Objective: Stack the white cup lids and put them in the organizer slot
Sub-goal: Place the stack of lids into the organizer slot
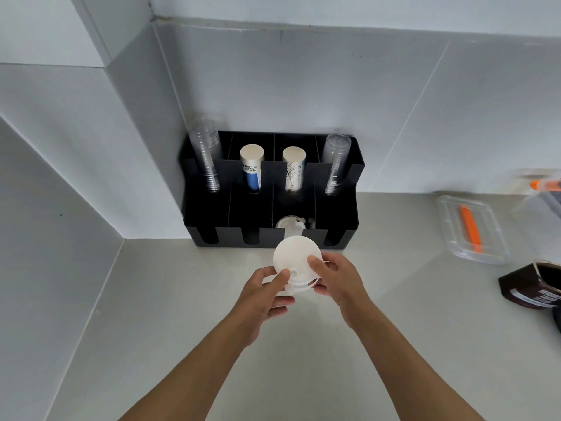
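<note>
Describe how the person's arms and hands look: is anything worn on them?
Both forearms are bare up to the bottom edge of the picture; no sleeves show. The left hand and the right hand wear no gloves. No ring, watch or bracelet is visible on either. The fingernails are short and unpainted.

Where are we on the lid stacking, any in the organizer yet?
Done: at least one white lid already sits in the black organizer, third front slot from the left. In hand: left hand and right hand hold a small stack of lids just in front. Left: slotting that stack.
</note>
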